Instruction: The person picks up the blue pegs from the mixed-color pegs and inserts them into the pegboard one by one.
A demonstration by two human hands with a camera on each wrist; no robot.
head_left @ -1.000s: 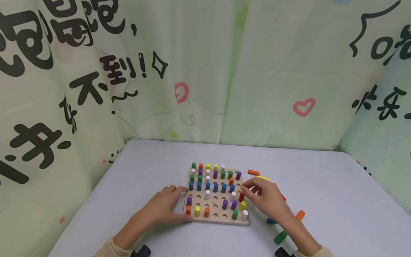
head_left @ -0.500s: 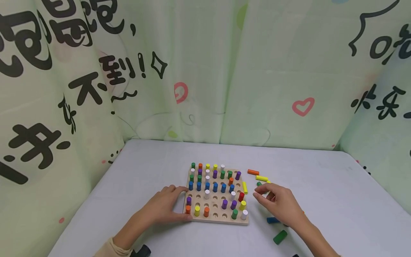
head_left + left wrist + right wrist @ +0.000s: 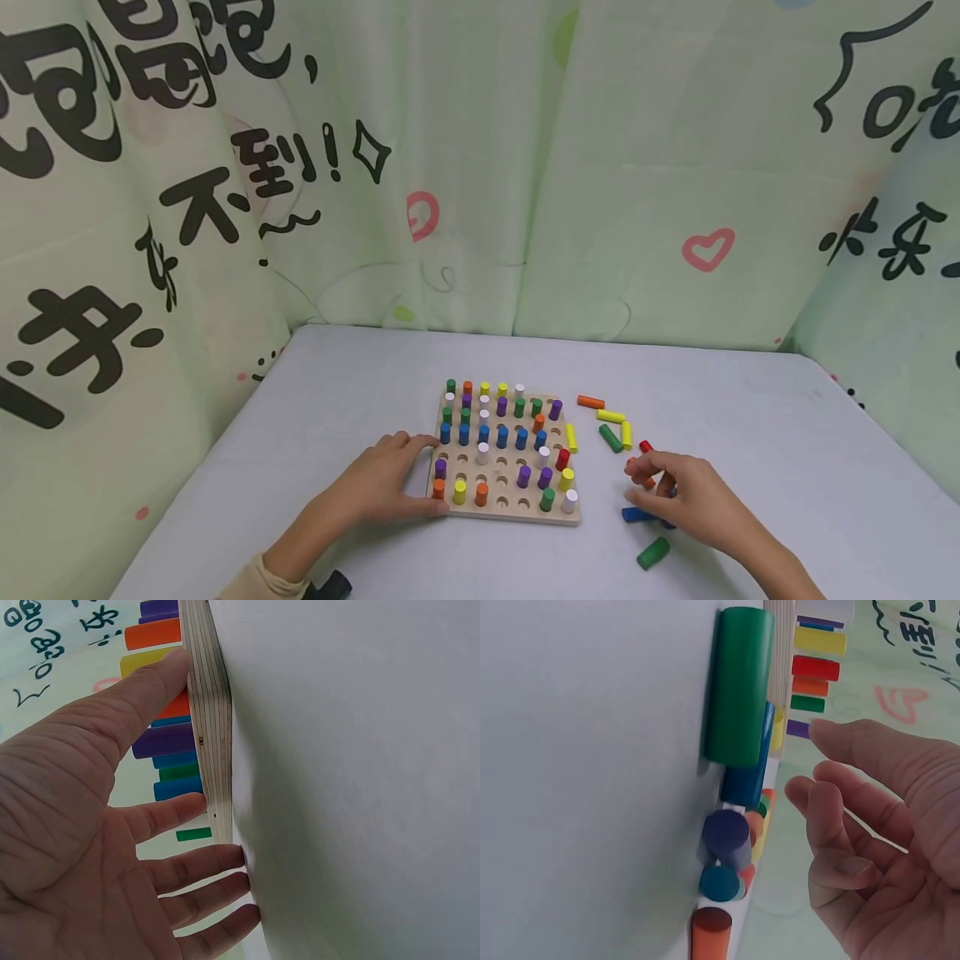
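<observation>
A wooden pegboard (image 3: 495,514) lies on the table with several coloured pegs upright in its holes; some holes stand bare. My left hand (image 3: 386,479) rests at its left side, thumb at the front corner and index fingertip at the left edge. In the left wrist view, the fingers look fairly straight along the board's side (image 3: 212,712). My right hand (image 3: 693,496) hovers over loose pegs right of the board, with thumb and fingertips apart. Nothing shows between them in the right wrist view. Nearest lie a blue peg (image 3: 636,515), a green peg (image 3: 740,686) and a purple peg (image 3: 727,836).
Further back lie an orange peg (image 3: 590,402), two yellow pegs (image 3: 611,416) and a green peg (image 3: 611,438). Another yellow peg (image 3: 572,438) lies against the board's right edge. A printed curtain (image 3: 600,250) hangs behind the white table (image 3: 360,375).
My right hand has moved from the board's right edge rightward and nearer, over the loose pegs. The yellow peg by that edge has come into sight. My left hand stays in place.
</observation>
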